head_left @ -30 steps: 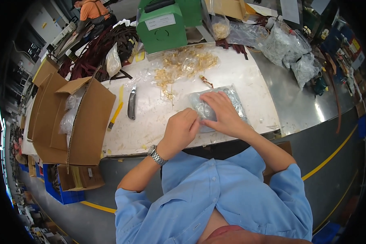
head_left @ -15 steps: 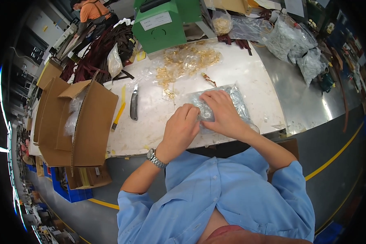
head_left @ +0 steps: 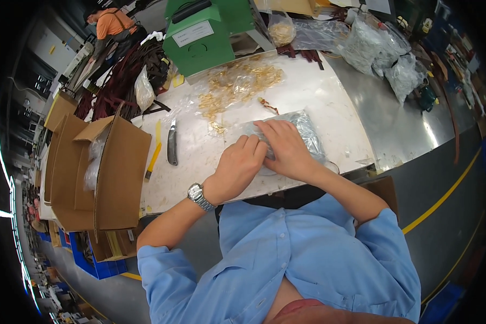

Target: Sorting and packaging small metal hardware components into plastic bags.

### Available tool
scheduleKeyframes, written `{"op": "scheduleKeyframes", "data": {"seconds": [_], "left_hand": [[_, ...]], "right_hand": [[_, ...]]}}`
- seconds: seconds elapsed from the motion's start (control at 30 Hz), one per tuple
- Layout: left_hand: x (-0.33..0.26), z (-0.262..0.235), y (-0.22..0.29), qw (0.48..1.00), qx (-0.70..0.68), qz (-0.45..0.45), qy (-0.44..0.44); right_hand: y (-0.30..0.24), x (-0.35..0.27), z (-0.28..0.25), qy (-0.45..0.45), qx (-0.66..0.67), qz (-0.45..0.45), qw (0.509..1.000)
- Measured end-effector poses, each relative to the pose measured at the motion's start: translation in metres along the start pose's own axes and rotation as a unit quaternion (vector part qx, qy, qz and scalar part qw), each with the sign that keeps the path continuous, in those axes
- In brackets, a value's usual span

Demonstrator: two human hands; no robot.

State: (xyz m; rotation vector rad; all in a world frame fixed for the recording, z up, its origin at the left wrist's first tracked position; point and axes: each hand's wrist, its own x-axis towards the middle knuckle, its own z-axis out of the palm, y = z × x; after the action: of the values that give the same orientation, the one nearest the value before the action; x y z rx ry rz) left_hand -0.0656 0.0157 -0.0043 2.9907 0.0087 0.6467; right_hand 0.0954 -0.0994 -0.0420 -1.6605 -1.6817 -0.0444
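A clear plastic bag point(head_left: 310, 135) with silvery contents lies on the white worktable point(head_left: 200, 174) in front of me. My left hand point(head_left: 238, 166), with a steel watch on its wrist, is closed on the bag's left part. My right hand point(head_left: 287, 148) lies against it, its fingers curled over the top of the bag and its thumb pressed in toward the left hand. The hands hide the bag's near left portion. Just beyond the bag lies a small reddish-brown strip point(head_left: 268, 106). Gold-coloured metal pieces point(head_left: 235, 86) in thin clear plastic spread farther back.
A utility knife point(head_left: 172, 144) and a yellow-handled tool point(head_left: 153, 161) lie left of my hands. An open cardboard box point(head_left: 121, 178) stands at the left edge. At the back is a green machine point(head_left: 202, 48); filled plastic bags point(head_left: 367, 46) sit back right. A person in orange point(head_left: 112, 24) works far left.
The view has shifted slightly, so the table things appear a little farther left. My left hand has come closer against the right, and both stay on the bag.
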Motion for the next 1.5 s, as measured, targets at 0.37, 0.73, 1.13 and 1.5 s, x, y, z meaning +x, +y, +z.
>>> {"op": "scheduleKeyframes", "data": {"seconds": [0.37,0.73,1.13,1.5], "left_hand": [[-0.007,0.015,-0.021,1.0,0.013,-0.011,-0.023],[-0.014,0.005,0.006,0.962,-0.123,-0.198,0.145],[-0.024,0.026,-0.034,0.865,-0.372,-0.324,0.091],[-0.069,0.028,-0.046,0.636,-0.619,-0.423,0.18]], "right_hand": [[-0.002,0.002,-0.002,-0.005,-0.013,0.011,1.0],[-0.001,0.002,-0.008,-0.019,-0.013,0.012,1.0],[-0.002,0.004,0.001,-0.01,0.012,0.059,0.998],[0.002,0.016,-0.011,-0.061,-0.05,0.013,0.997]]}}
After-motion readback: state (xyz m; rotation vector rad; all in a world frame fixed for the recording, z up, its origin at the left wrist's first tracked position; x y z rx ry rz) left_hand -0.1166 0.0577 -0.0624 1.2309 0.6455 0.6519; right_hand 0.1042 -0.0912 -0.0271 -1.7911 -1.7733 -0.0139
